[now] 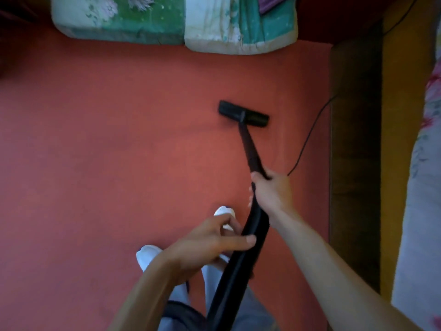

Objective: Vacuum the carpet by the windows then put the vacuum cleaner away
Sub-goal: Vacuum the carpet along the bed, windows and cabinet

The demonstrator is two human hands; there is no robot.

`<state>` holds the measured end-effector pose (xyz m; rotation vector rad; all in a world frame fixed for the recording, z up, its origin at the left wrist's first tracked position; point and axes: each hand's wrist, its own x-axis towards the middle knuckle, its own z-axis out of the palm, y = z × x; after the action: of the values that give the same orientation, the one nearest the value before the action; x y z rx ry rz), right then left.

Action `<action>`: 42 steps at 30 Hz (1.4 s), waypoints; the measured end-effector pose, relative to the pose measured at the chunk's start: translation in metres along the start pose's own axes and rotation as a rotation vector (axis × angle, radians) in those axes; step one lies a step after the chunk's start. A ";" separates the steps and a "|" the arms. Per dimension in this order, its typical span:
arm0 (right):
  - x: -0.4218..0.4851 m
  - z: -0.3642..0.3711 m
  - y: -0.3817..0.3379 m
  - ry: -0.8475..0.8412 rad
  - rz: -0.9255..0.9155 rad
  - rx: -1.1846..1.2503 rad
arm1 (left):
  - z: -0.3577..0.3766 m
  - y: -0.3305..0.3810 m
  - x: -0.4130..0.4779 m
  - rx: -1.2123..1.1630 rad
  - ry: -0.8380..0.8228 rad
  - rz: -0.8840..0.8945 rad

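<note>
The red carpet (119, 151) fills most of the head view. A black vacuum floor head (243, 113) lies flat on it right of centre, joined to a black wand (250, 146) that runs back toward me. My right hand (272, 194) is shut on the wand where it meets the thick black hose (238, 263). My left hand (210, 242) rests against the hose lower down, thumb on it and fingers loosely curled beside it. My feet in white socks (148, 255) stand on the carpet below the hands.
Two green floral floor cushions (171, 17) lie along the carpet's far edge. A thin black cable (307, 137) trails across the carpet at the right. A dark wooden bed frame (355, 151) and floral bedding (424, 187) border the right side.
</note>
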<state>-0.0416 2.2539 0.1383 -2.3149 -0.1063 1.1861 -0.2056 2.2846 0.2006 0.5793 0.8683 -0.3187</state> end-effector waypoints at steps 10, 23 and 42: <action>0.059 0.051 -0.037 -0.046 -0.082 -0.264 | -0.021 0.006 0.034 -0.062 0.246 0.098; 0.113 0.061 -0.109 0.012 -0.172 -0.359 | -0.013 0.048 0.093 -0.240 0.447 0.267; 0.030 0.151 -0.080 -0.248 -0.332 -0.654 | -0.066 -0.002 -0.008 -0.365 0.345 0.204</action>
<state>-0.1272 2.3953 0.0841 -2.5115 -1.0651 1.3936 -0.2530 2.3227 0.1728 0.3806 1.1574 0.1317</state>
